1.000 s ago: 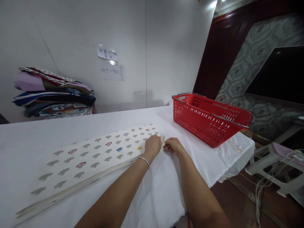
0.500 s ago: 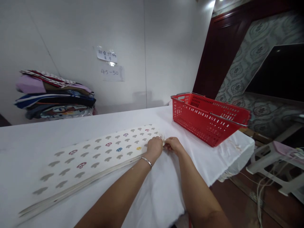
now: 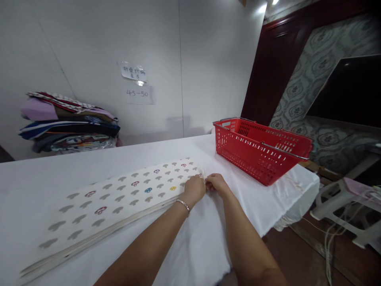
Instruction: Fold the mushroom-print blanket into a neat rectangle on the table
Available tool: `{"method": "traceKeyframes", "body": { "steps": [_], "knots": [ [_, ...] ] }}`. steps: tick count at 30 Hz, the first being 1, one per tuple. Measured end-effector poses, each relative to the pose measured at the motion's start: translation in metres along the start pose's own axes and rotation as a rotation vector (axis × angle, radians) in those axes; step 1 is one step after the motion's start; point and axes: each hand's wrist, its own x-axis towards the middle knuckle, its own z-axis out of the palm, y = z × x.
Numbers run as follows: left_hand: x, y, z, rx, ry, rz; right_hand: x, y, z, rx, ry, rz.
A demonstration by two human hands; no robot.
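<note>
A long folded white cloth (image 3: 119,198), printed with grey, red, blue and yellow mushroom shapes, lies in several layers on the white-covered table (image 3: 196,234). At its right end my left hand (image 3: 195,187), with a bracelet on the wrist, has its fingers closed on the cloth's edge. Just beside it, my right hand (image 3: 216,183) pinches the corner of the same end. The fingertips of both hands are partly hidden, and the cloth between them is bunched a little.
A red plastic basket (image 3: 258,155) with metal handles stands at the table's right. Folded fabrics (image 3: 70,123) are piled at the back left against the white wall. Two paper signs (image 3: 139,94) hang there. A stool (image 3: 348,210) and loose cables are on the right.
Both hands stay at the cloth's right end, with only a slight shift of the fingers. The whole view has moved a little.
</note>
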Motion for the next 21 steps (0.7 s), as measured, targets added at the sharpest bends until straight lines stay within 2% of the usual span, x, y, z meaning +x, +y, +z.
{"method": "traceKeyframes", "body": {
  "steps": [4,11,21],
  "knots": [
    [0.004,-0.007,0.003,-0.117,0.028,0.002,-0.002,-0.001,-0.001,0.018,-0.051,-0.012],
    [0.016,-0.024,0.010,-0.305,-0.032,-0.029,0.001,0.004,-0.004,0.049,-0.118,0.011],
    [0.025,-0.028,0.016,-0.494,-0.061,-0.122,-0.001,0.001,-0.004,0.065,-0.130,0.026]
  ]
}}
